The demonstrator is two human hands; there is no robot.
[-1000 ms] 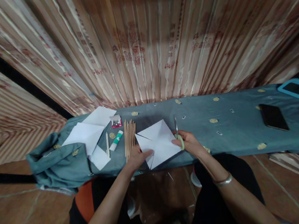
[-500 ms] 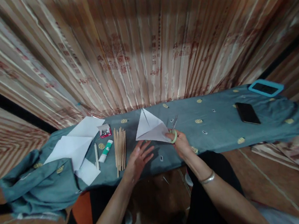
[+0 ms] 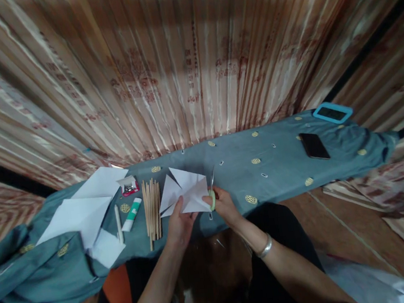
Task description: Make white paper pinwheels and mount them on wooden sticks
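A white paper square (image 3: 188, 190) with slits cut in from its corners is held just above the cloth, near the front edge. My left hand (image 3: 180, 225) grips its lower edge, thumb on top and fingers underneath. In my right hand (image 3: 225, 206) are scissors (image 3: 213, 199) with pale green handles, their blades pointing up and away beside the paper's right edge. The right thumb and fingers are closed around the handles and are close to the paper's lower right corner; whether they also pinch it I cannot tell.
Left of the paper lie wooden sticks (image 3: 152, 209), a glue stick (image 3: 132, 214), a white rod-like pen (image 3: 118, 224), an open small box (image 3: 128, 185) and white paper sheets (image 3: 74, 219). A phone (image 3: 314, 146) and a blue-framed device (image 3: 332, 113) lie right on the cloth (image 3: 234, 177).
My left hand has moved from open beside the paper to gripping its lower edge. The paper has turned and now lies flatter, showing its slits. The view has shifted right.
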